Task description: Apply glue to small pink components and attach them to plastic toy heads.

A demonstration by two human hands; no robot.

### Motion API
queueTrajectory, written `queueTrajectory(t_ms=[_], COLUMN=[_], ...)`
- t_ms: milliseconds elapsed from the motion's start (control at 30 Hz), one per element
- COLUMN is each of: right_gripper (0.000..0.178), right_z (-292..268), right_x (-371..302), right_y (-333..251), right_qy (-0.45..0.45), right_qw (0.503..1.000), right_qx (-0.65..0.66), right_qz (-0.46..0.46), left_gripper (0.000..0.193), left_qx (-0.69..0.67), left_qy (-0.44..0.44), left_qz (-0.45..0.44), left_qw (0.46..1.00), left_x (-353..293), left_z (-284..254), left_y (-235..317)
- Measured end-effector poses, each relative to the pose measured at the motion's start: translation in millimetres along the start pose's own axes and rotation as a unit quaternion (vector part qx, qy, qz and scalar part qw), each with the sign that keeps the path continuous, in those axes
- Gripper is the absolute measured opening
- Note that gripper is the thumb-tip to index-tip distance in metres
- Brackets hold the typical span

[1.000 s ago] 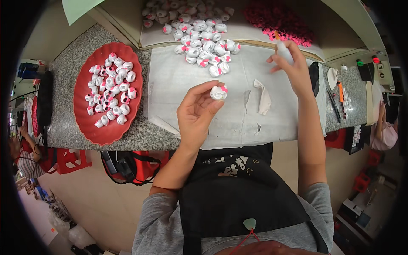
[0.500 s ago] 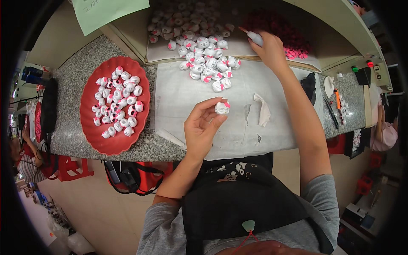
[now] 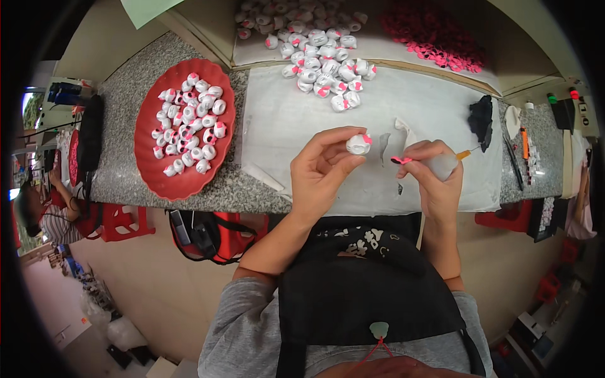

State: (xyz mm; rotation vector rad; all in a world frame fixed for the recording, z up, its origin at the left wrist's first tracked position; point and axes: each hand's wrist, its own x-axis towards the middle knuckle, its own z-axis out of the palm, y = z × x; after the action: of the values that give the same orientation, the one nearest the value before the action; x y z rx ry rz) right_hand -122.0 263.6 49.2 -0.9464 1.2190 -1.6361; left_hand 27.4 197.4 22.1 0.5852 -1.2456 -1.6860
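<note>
Between thumb and fingertips, my left hand (image 3: 321, 173) pinches a small white cat-head figurine (image 3: 358, 145) with a pink bow. To its right my right hand (image 3: 433, 173) pinches a small pink-and-black piece (image 3: 401, 160), a little apart from the figurine. Tucked in that same hand is a translucent squeeze bottle (image 3: 443, 166), its orange tip pointing right. Beyond my hands a heap of similar white heads (image 3: 328, 66) runs back into the shelf. A pile of pink pieces (image 3: 441, 41) lies at the shelf's right.
A red scalloped tray (image 3: 147, 165) of white heads, some with pink-and-black pieces, stands at left. White sheeting (image 3: 271, 113) covers the worktop, with scraps on it. A black cloth (image 3: 481, 123), a dark pen (image 3: 513, 162) and an orange marker (image 3: 524, 143) lie right. Other people sit at both sides.
My right hand has come back from the pink pile toward my body and now holds a pink-and-black piece besides the bottle. My left hand keeps the figurine. The whole view has shifted.
</note>
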Motion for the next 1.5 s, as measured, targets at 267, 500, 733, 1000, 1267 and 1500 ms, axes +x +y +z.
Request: queueTrajectory(t_ms=[267,500,733,1000,1267,1500], right_gripper=[0.01,0.011,0.022,0.031,0.023,0.023], right_z=[8.9,11.4,17.6,20.3,18.3,18.5], right_x=[-4.8,-4.8,-4.0,-1.2,-4.0,-2.5], right_y=[6.8,12.5,18.1,9.4,13.5,12.3], right_qy=[-0.03,-0.011,0.0,-0.083,-0.082,-0.07], right_qw=[0.993,0.994,0.999,0.995,0.994,0.993], right_qx=[0.094,0.08,0.028,0.019,0.046,0.065], right_qz=[0.06,0.074,0.036,0.054,0.054,0.076], left_gripper=[0.028,0.029,0.028,0.025,0.022,0.024], left_qx=[0.144,0.202,0.011,-0.088,-0.06,-0.033], left_qy=[-0.046,-0.084,-0.048,-0.089,-0.108,-0.085], left_qz=[0.078,0.111,0.031,-0.022,-0.002,-0.024], left_qw=[0.985,0.969,0.998,0.992,0.992,0.996], left_x=[-4.9,-4.2,-4.6,-5.8,-5.6,-4.7], left_z=[4.6,2.5,5.0,-4.0,-5.8,-2.2], left_y=[2.2,0.7,3.3,1.8,0.9,4.7])
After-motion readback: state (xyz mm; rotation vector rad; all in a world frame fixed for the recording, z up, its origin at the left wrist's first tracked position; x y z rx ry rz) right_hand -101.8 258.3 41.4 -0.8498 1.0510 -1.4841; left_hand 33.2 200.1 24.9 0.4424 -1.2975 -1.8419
